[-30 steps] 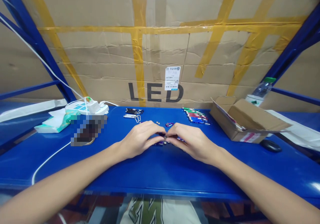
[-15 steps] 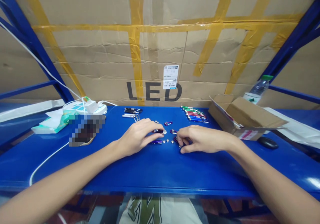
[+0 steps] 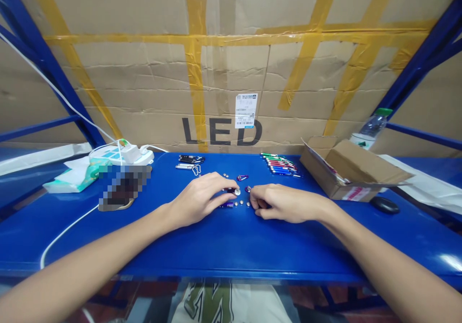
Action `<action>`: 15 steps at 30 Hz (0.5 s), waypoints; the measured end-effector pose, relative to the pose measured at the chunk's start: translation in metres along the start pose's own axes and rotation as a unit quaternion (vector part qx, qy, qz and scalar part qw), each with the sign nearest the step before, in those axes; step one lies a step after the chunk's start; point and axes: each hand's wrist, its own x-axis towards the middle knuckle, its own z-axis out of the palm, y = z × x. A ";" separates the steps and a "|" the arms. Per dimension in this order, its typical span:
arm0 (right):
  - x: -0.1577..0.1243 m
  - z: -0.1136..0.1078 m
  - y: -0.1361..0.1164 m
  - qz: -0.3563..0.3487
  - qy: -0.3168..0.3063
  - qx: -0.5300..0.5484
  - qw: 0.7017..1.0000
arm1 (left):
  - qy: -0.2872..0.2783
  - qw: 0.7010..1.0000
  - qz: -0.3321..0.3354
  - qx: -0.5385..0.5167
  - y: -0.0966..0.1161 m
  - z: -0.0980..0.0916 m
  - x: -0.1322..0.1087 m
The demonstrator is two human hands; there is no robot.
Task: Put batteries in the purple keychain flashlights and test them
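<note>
Both hands rest on the blue table (image 3: 224,246) near its middle. My left hand (image 3: 204,198) lies curled over a small purple keychain flashlight (image 3: 226,204), its fingertips pinching a small silver part (image 3: 237,191). My right hand (image 3: 279,201) is curled with fingertips pinched together on something too small to make out. Several silver button cells (image 3: 242,202) lie between the two hands. A purple carabiner clip (image 3: 242,177) lies just behind them.
A row of coloured keychain flashlights (image 3: 281,165) lies at the back right, dark and silver ones (image 3: 190,162) at the back left. An open cardboard box (image 3: 352,171), a black mouse (image 3: 384,204) and a water bottle (image 3: 370,129) stand right. A power strip (image 3: 121,155) and tissue pack (image 3: 74,178) sit left.
My hands, first touching fingertip to fingertip, have parted. The right hand drew back to the right, then edged left again toward the button cells. The left hand stayed over the purple flashlight.
</note>
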 end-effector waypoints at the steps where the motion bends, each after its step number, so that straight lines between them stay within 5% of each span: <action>1: 0.001 0.002 -0.001 0.000 -0.001 0.000 1.000 | 0.000 1.000 0.001 0.001 0.000 0.000 0.000; 9: -0.008 -0.012 -0.008 0.026 0.018 -0.006 0.999 | 0.006 1.000 0.009 0.008 0.000 0.000 0.001; 15: -0.009 -0.018 -0.007 0.032 -0.026 -0.028 0.999 | 0.001 1.000 0.004 0.006 -0.001 0.001 0.001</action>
